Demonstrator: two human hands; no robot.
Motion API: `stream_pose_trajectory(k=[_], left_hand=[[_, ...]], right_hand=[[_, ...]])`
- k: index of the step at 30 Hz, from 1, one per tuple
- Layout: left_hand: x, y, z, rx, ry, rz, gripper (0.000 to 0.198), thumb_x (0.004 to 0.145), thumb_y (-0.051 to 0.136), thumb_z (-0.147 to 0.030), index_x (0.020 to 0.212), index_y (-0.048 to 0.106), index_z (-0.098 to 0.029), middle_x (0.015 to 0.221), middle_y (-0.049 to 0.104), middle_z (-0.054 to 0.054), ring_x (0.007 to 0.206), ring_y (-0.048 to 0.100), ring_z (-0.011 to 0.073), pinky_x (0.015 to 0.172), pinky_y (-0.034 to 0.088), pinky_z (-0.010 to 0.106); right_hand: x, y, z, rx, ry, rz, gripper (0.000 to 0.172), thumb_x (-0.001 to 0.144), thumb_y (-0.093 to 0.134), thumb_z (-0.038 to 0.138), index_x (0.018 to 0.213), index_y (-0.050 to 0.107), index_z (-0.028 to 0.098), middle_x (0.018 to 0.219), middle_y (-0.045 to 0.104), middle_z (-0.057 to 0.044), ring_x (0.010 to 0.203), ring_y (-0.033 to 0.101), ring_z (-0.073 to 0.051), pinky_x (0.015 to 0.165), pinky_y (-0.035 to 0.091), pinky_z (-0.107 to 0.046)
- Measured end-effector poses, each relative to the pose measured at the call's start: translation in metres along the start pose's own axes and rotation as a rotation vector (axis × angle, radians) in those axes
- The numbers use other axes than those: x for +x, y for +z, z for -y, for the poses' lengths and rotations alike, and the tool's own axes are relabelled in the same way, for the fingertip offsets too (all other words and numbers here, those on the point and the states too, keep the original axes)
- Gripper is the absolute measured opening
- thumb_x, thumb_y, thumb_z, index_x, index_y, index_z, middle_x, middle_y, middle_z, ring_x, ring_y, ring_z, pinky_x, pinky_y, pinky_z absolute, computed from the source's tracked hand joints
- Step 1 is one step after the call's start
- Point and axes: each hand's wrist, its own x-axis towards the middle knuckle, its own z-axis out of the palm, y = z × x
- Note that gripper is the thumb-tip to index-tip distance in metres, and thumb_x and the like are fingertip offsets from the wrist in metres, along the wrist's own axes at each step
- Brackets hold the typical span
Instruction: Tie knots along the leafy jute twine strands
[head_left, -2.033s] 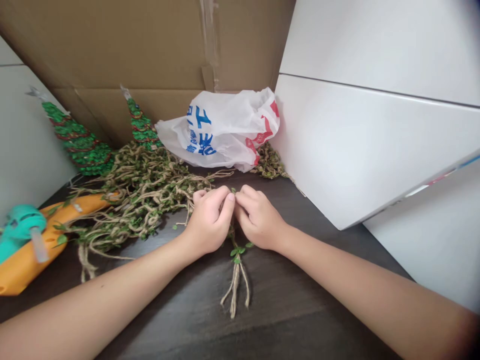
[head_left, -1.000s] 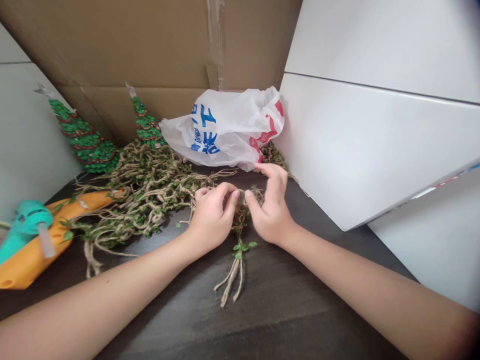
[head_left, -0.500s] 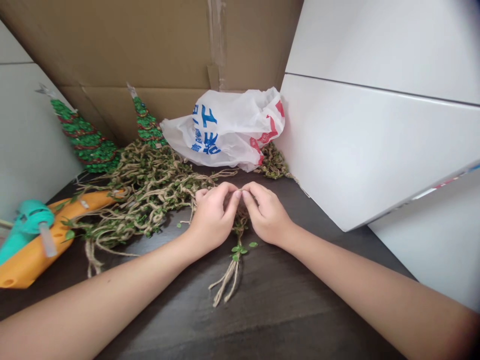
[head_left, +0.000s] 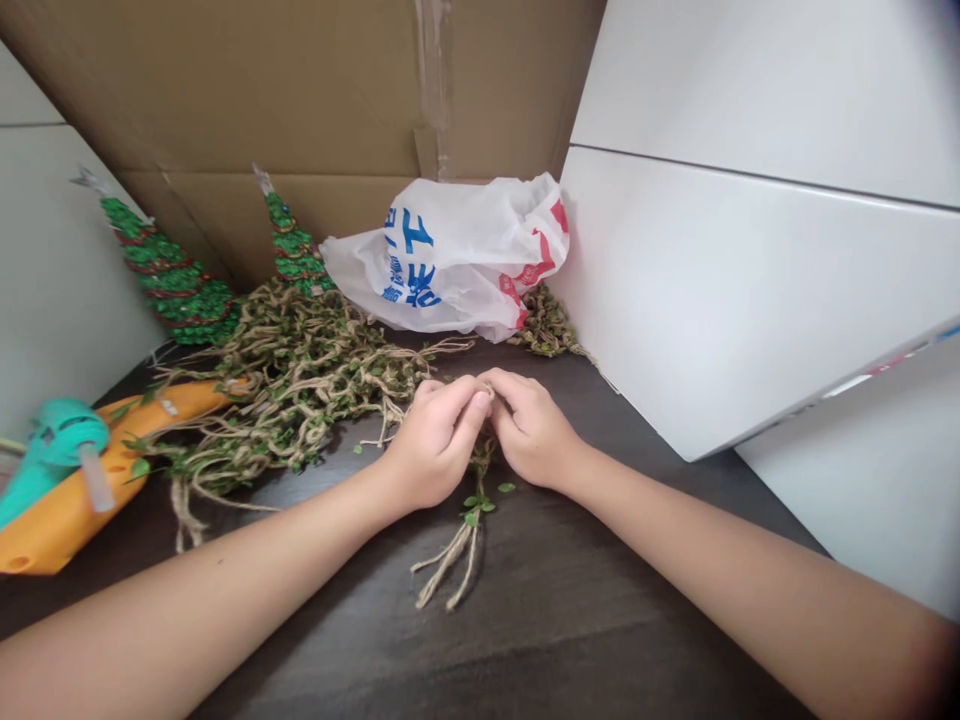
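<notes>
Fingers [head_left: 471, 420] of the left hand [head_left: 431, 445] and right hand [head_left: 536, 432] pinch one leafy twine garland [head_left: 482, 462], apparently for steadiness; its tail [head_left: 463, 541] lies on the tabletop [head_left: 570, 610].

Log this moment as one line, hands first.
left hand: pinching leafy twine cord | right hand: pinching same cord | white plastic bag: beyond hands

Tan twine strand [head_left: 481, 474] bore green leaves [head_left: 478, 502]; near tails [head_left: 466, 533] lay splayed on the surface [head_left: 585, 610]; upper part, largely hidden, was apparently pinched.

Head cam — fwd/down over dark surface [head_left: 585, 600], close.
</notes>
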Motion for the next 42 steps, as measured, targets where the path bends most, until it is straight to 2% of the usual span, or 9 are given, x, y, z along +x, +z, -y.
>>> stream_pose_trajectory(k=[5,9,14,19,23,27,31,39,42], left_hand=[[0.0026,0.0013,0.0022,0.055,-0.076,-0.077,0.019,0.1,0.05,-0.027,0.084,0.057,-0.018,0.072,0.058,-0.003,0.067,0.051,0.0133,0.074,0.037,0.03],[0.0036,0.0012,0.0043,0.028,-0.134,-0.113,0.016,0.098,0.054,-0.027,0.085,0.058,-0.018,0.074,0.062,-0.003,0.069,0.055,0.0133,0.074,0.037,0.031],[0.0024,0.0014,0.0039,0.155,-0.132,-0.117,0.017,0.097,0.054,-0.026,0.083,0.057,-0.018,0.073,0.062,-0.003,0.069,0.055,0.0138,0.081,0.035,0.035],[0.002,0.002,0.0039,0.159,-0.118,-0.104,0.015,0.096,0.054,-0.025,0.083,0.054,-0.018,0.074,0.061,-0.003,0.07,0.056,0.0144,0.078,0.036,0.034],[0.0025,0.0018,0.0043,0.138,-0.102,-0.088,0.012,0.095,0.055,-0.025,0.084,0.055,-0.019,0.075,0.061,-0.003,0.072,0.056,0.0147,0.078,0.037,0.033],[0.0032,0.0022,0.0056,0.16,-0.154,-0.097,0.013,0.095,0.056,-0.026,0.084,0.055,-0.019,0.075,0.061,-0.003,0.071,0.056,0.0152,0.079,0.037,0.033],[0.004,0.003,0.0073,0.151,-0.179,-0.101,0.014,0.096,0.053,-0.027,0.085,0.055,-0.019,0.074,0.061,-0.002,0.071,0.056,0.0156,0.079,0.037,0.034],[0.0043,0.0047,0.0063,0.172,-0.228,0.008,0.018,0.101,0.043,-0.032,0.104,0.057,-0.021,0.079,0.066,-0.001,0.073,0.058,0.0171,0.089,0.038,0.038],[0.0045,0.0046,0.0059,0.17,-0.241,0.001,0.017,0.101,0.043,-0.03,0.105,0.057,-0.02,0.075,0.064,-0.002,0.07,0.056,0.0165,0.089,0.038,0.039]], right_hand=[[-0.0005,0.0021,-0.0013,0.025,-0.049,-0.021,0.019,0.096,0.038,0.012,0.097,0.054,0.021,0.099,0.063,-0.005,0.092,0.057,-0.02,0.081,0.041,-0.034],[-0.0007,0.0022,-0.0011,0.024,-0.064,-0.013,0.018,0.096,0.038,0.011,0.088,0.052,0.021,0.089,0.056,-0.004,0.08,0.052,-0.018,0.074,0.04,-0.032],[-0.0006,0.0013,0.0007,0.081,-0.109,-0.045,0.019,0.094,0.039,0.009,0.08,0.044,0.021,0.081,0.05,-0.001,0.073,0.047,-0.016,0.068,0.036,-0.03],[0.0008,-0.0011,0.0024,0.109,-0.073,-0.055,0.026,0.094,0.039,0.013,0.07,0.033,0.022,0.072,0.043,0.001,0.067,0.042,-0.015,0.064,0.032,-0.031],[0.0009,-0.0038,-0.0005,0.27,0.007,-0.083,0.027,0.09,0.039,0.013,0.064,0.037,0.022,0.064,0.043,0.001,0.063,0.042,-0.014,0.062,0.032,-0.031],[0.0015,-0.0037,-0.004,0.421,0.119,-0.154,0.039,0.098,0.039,0.028,0.059,0.041,0.022,0.057,0.043,0.002,0.057,0.042,-0.014,0.059,0.032,-0.031],[0.0033,-0.0012,-0.0032,0.342,0.182,-0.193,0.048,0.099,0.046,0.045,0.058,0.043,0.021,0.056,0.043,0.003,0.055,0.04,-0.012,0.057,0.029,-0.031],[0.0047,-0.0042,-0.0052,0.309,0.217,-0.465,0.049,0.101,0.042,0.048,0.06,0.043,0.022,0.056,0.046,0.002,0.056,0.046,-0.013,0.059,0.037,-0.029],[0.0042,-0.0049,-0.0058,0.24,0.164,-0.551,0.037,0.103,0.038,0.04,0.074,0.051,0.021,0.075,0.058,-0.002,0.074,0.056,-0.016,0.073,0.044,-0.031]])
